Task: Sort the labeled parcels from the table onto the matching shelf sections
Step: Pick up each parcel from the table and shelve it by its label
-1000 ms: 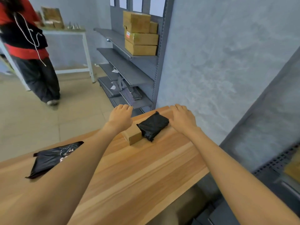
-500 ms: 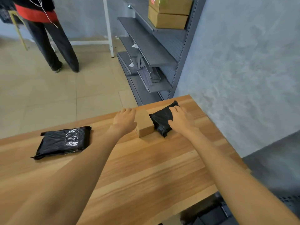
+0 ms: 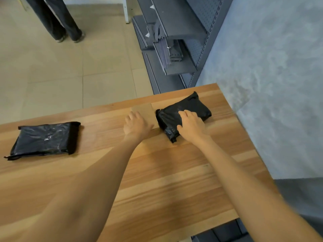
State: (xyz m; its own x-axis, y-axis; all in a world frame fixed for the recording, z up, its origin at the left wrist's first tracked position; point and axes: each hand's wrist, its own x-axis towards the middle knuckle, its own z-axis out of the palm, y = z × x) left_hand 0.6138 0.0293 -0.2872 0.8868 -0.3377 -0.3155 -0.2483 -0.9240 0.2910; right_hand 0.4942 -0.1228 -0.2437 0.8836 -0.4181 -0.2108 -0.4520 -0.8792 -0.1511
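Both bare forearms reach from the lower edge of the frame toward the far side of a wooden table [image 3: 174, 180], converging near its upper middle. The left hand [image 3: 137, 125] lies palm down on a small cardboard box [image 3: 143, 111], its fingers bent over the box's near left part and resting on the top; whether they actually clasp the box cannot be told, since the fingertips are foreshortened. The box sits at the table's far edge, just left of a black plastic-wrapped parcel [image 3: 185, 112], with a narrow gap of tabletop between them. The right hand [image 3: 191, 125] rests on that parcel from the near side, wrist low over the tabletop, fingers spread and curved over the crinkled wrap, the thumb pressed against the parcel's near left edge, so the hand appears to grasp it. The parcel lies at an angle, its far corner pointing toward the upper right of the frame. A second, flatter black parcel [image 3: 43, 139] lies well apart at the left of the table, untouched. Beyond the table, in the upper middle of the frame, stands a grey metal shelf unit [image 3: 176, 30] against a grey wall [image 3: 271, 67]. At the upper left, another person's legs [image 3: 56, 20] stand on the tiled floor [image 3: 70, 72].
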